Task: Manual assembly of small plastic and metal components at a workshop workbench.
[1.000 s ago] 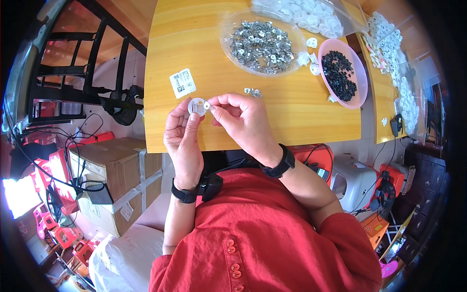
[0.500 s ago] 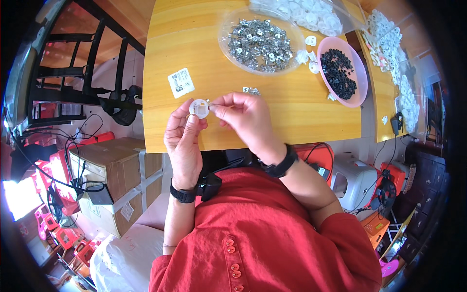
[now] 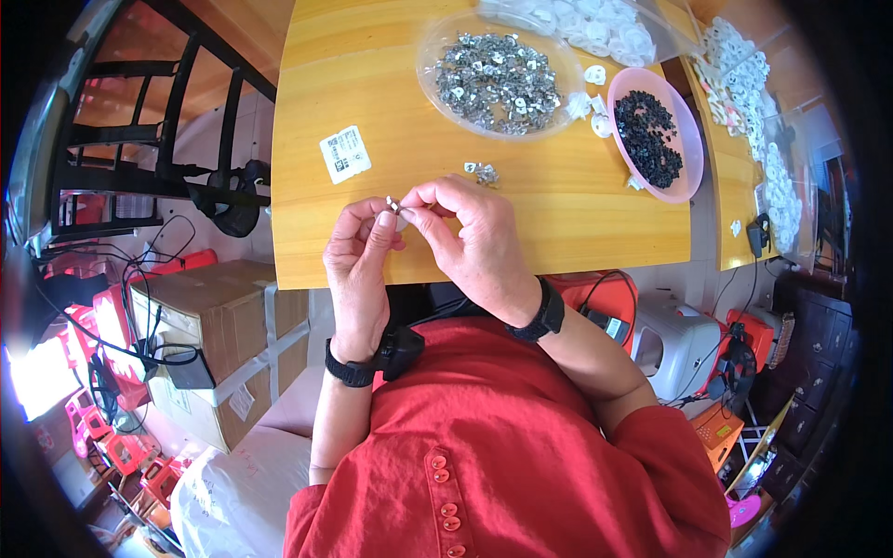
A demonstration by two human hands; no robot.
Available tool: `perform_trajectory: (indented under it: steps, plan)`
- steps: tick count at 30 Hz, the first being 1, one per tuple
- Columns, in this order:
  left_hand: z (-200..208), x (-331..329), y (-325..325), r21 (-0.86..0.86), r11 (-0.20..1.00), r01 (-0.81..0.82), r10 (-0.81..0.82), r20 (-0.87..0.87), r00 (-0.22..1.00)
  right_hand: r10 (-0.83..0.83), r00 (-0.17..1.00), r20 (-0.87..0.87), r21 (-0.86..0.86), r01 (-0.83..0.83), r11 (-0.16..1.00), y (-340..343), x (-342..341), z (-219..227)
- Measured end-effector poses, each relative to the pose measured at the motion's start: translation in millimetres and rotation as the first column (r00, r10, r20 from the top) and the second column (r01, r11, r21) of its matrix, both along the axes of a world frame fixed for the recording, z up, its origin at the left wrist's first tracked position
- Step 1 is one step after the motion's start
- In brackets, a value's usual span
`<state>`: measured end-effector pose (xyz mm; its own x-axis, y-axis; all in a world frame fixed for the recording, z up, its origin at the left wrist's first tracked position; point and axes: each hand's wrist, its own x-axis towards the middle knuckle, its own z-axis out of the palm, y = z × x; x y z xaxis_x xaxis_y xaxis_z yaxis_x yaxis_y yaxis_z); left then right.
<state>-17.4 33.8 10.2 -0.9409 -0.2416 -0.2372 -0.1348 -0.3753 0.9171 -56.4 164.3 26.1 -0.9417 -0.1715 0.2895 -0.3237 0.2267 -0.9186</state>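
Observation:
My left hand (image 3: 359, 265) is closed, thumb and fingers pinching a small round white plastic part (image 3: 401, 224) that is mostly hidden behind the fingertips. A tiny metal piece (image 3: 393, 203) shows at the part's upper edge. The thumb and forefinger of my right hand (image 3: 476, 244) press together against the same part from the right. Whether they hold a separate small piece is hidden. Just beyond my right hand lies a little heap of metal pieces (image 3: 484, 174) on the wooden table (image 3: 577, 223).
A clear round tray (image 3: 430, 79) holds many metal pieces; a pink bowl (image 3: 691, 153) holds black ones. White plastic parts (image 3: 605, 33) are piled at the back and right. A printed white label card (image 3: 345, 154) lies left. A cardboard box (image 3: 219, 325) stands beside the table.
The white part has turned from facing up to mostly hidden between my fingers. My right hand has shifted slightly, its fingertips now close against the left ones.

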Motion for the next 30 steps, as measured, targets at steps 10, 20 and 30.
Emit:
perform_trajectory:
  steps: [10, 20, 30]
  plan:
    - [-0.9, 0.2, -1.2, -0.007, 0.999, 0.034, -0.034, -0.07, 0.997, 0.013, 0.997, 0.07, -0.019, -0.012, 1.0, -0.7, -0.4, -0.1]
    - [-0.2, 1.0, -2.5, 0.013, 0.998, 0.066, -0.065, -0.047, 0.997, -0.005, 0.998, -0.059, 0.069, 0.009, 0.998, 2.0, 2.3, 0.8]
    - [3.1, 4.0, -3.9, 0.06, 0.991, 0.116, -0.101, -0.202, 0.974, -0.029, 0.975, -0.219, 0.151, 0.063, 0.987, 3.6, 4.9, 6.1]
